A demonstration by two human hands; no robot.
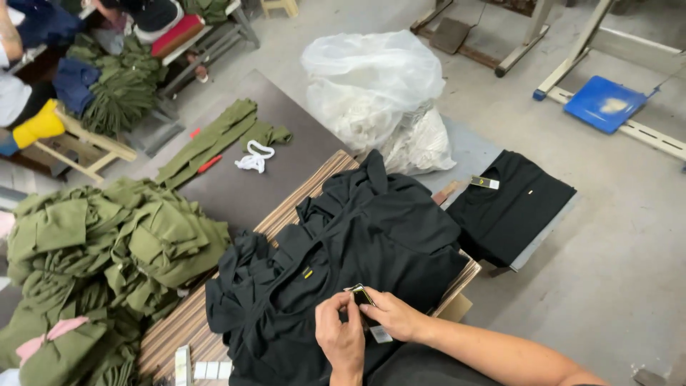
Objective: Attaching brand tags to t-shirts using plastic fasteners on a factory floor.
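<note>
Workshop floor grey; bench dark, striped near you. Your left hand and right hand meet over black shirts; fingers of both pinch small dark tag, white label just beneath. Green garments well left of fingers, white bag far beyond, folded black shirt beyond right.

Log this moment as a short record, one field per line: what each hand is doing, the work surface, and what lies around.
left hand: pinches a small dark tag
right hand: grips the same tag from the other side
under hands: heap of black garments on a striped board
left side: pile of olive green garments
beyond: clear plastic bag of white material
right: folded black shirt
</note>
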